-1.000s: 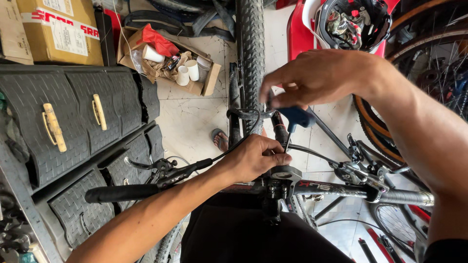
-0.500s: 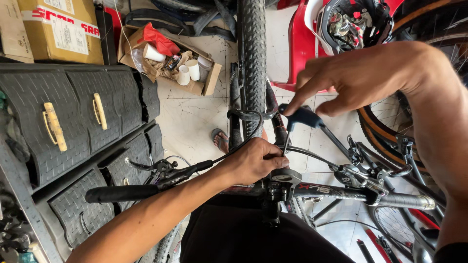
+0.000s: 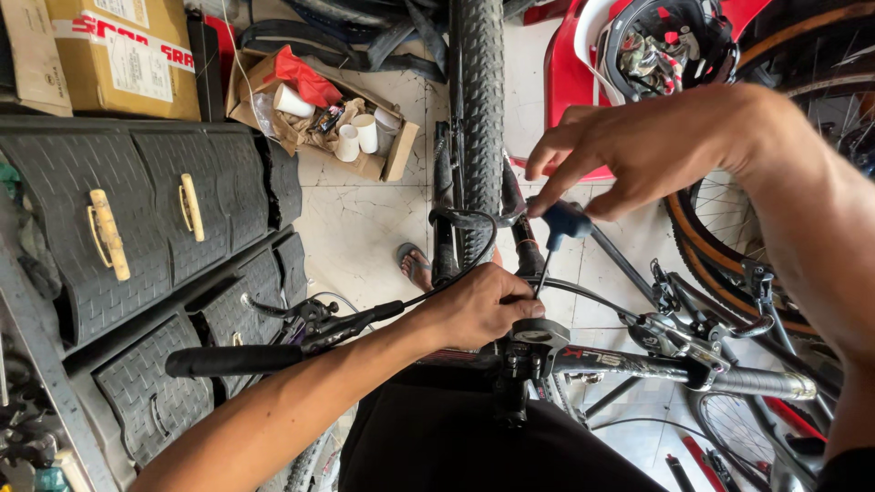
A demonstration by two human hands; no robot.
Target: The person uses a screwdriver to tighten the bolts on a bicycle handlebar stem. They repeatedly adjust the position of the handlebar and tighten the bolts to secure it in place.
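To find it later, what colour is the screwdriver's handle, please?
Dark blue handle, seen in the head view.

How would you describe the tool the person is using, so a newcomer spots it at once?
Find the knobbly front tyre, then drop to the bicycle stem below it. The screwdriver stands there under the right hand; its dark blue handle and thin metal shaft set it apart from the black cables nearby.

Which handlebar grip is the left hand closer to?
The black grip on the left; the left hand rests by the stem, and the grey grip lies farther off.

We get bright, even daylight here, soft shadows on the floor tiles (image 3: 365,228), everything pretty sharp, though the wide lens bends the edges and stretches the right forearm (image 3: 802,210).
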